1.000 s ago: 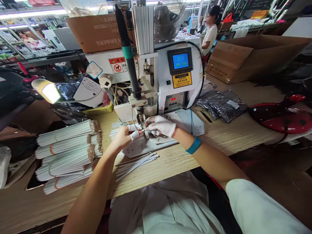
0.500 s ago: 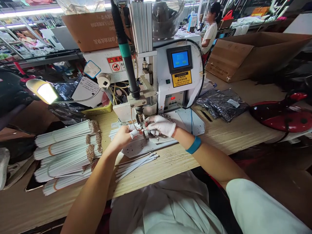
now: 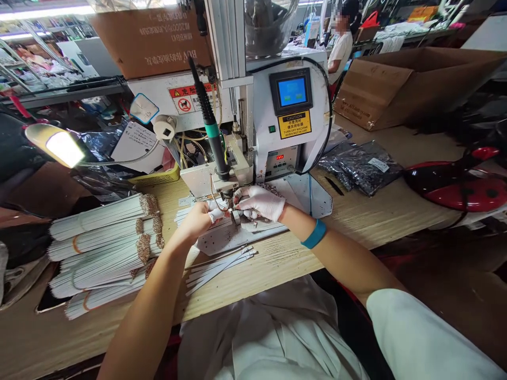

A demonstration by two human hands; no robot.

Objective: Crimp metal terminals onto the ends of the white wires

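My left hand (image 3: 200, 217), bare but for a white cot on one fingertip, pinches something small under the machine's press head (image 3: 227, 194). My right hand (image 3: 259, 203), in a white glove, is curled on the same spot from the right; what the fingers hold is hidden. Both hands rest on the grey metal base plate (image 3: 229, 237) of the white bench machine (image 3: 253, 121). A few loose white strips (image 3: 219, 265) lie just in front of the plate.
Bundles of white strips (image 3: 103, 248) with beaded ends are stacked at left. A lit lamp (image 3: 57, 148) stands at far left. Dark plastic bags (image 3: 362, 169), a red and black object (image 3: 455, 184) and cardboard boxes (image 3: 400, 84) lie right. Another person (image 3: 340, 47) sits beyond.
The machine's black and green rod and press head have come down towards the hands. Both hands stay at the same spot under it. The view has tilted slightly.
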